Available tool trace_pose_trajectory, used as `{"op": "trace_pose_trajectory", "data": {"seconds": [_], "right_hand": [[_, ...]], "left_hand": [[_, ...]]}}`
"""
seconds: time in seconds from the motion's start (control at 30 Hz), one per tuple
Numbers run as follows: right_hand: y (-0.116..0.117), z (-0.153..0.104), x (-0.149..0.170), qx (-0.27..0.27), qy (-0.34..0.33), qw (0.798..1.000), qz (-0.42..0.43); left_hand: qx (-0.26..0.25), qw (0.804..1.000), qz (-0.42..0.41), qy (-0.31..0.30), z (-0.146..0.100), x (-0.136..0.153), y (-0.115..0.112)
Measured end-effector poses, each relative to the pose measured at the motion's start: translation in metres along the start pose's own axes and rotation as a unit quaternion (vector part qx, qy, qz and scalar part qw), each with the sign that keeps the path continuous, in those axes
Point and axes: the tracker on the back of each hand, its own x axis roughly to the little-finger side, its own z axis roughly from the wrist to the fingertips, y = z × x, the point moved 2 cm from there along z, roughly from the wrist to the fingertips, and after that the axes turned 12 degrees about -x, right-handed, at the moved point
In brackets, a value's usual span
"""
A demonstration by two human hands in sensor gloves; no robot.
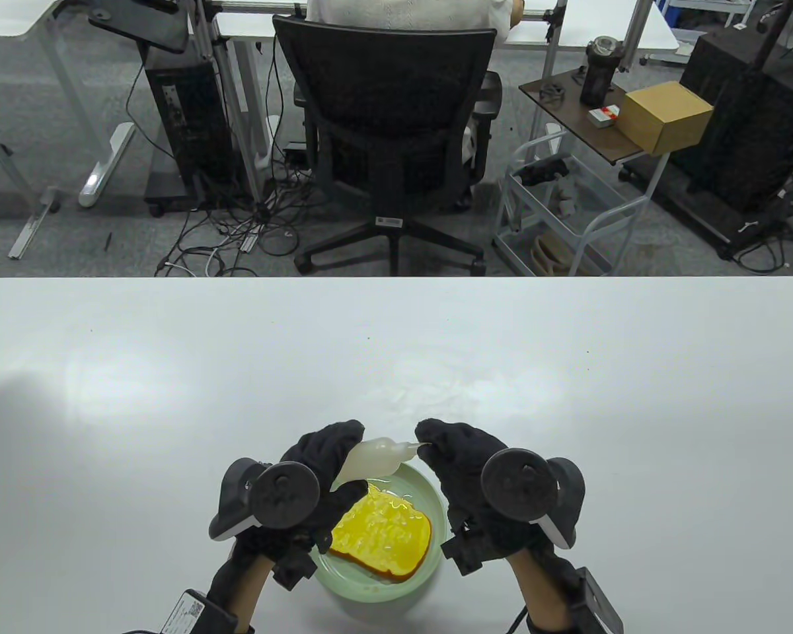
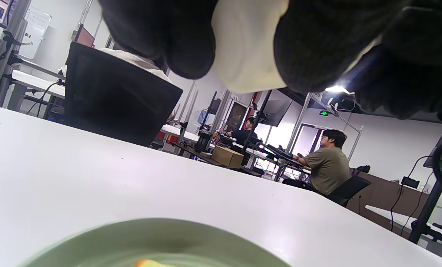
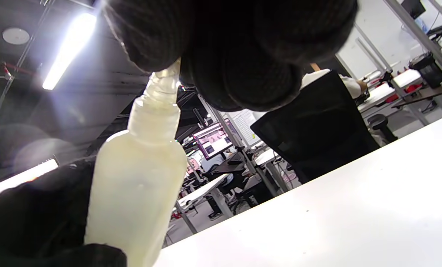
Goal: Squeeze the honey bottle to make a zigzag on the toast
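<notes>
A slice of toast covered in yellow honey lies on a pale green plate near the table's front edge. My left hand grips the body of a translucent white squeeze bottle above the plate's far rim. The bottle lies tilted, nozzle toward the right. My right hand pinches the nozzle tip. In the right wrist view the bottle runs up to the fingertips closed on its tip. In the left wrist view the bottle's base shows between my fingers, with the plate rim below.
The white table spreads wide around the plate. Beyond its far edge stand a black office chair, cables on the floor, and a side cart with a cardboard box.
</notes>
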Motion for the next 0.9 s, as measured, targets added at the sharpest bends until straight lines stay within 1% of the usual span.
{"op": "trace_pose_trajectory", "data": {"seconds": [0.1, 0.17, 0.23, 0.3, 0.33, 0.5, 0.57, 0.67, 0.73, 0.83, 0.9], "right_hand": [[0.001, 0.000, -0.001, 0.005, 0.003, 1.000, -0.016], [-0.001, -0.001, -0.001, 0.016, -0.001, 1.000, -0.009], [-0.006, -0.001, 0.002, 0.024, -0.014, 0.999, 0.040], [-0.009, -0.001, 0.004, 0.011, -0.034, 0.995, 0.095], [-0.011, -0.002, 0.004, 0.009, -0.039, 0.994, 0.104], [-0.010, -0.003, 0.002, 0.012, -0.039, 0.997, 0.067], [-0.010, -0.004, 0.000, 0.023, -0.040, 0.997, 0.065], [-0.010, -0.007, -0.002, 0.062, -0.030, 0.997, 0.039], [-0.008, -0.008, -0.003, 0.086, -0.021, 0.996, 0.026], [-0.006, -0.009, -0.003, 0.092, -0.012, 0.996, 0.014], [-0.008, -0.009, -0.001, 0.103, -0.010, 0.994, 0.020]], "left_hand": [[0.002, 1.000, 0.003, -0.001, 0.000, -0.001, -0.001], [0.005, 1.000, -0.002, 0.001, 0.000, 0.000, 0.000], [0.009, 1.000, -0.023, 0.003, 0.000, 0.001, 0.001], [0.007, 0.998, -0.055, 0.008, 0.000, 0.003, 0.003], [0.008, 0.998, -0.065, 0.010, 0.000, 0.004, 0.003], [0.011, 0.998, -0.068, 0.001, 0.001, 0.002, 0.003], [0.011, 0.998, -0.064, -0.001, 0.000, 0.001, 0.003], [0.001, 0.998, -0.069, 0.000, 0.000, 0.000, 0.003], [-0.023, 0.999, -0.042, -0.007, -0.001, -0.002, 0.006], [-0.034, 0.999, 0.002, -0.018, -0.002, -0.005, 0.007], [-0.038, 0.999, 0.009, -0.020, -0.002, -0.005, 0.007]]}}
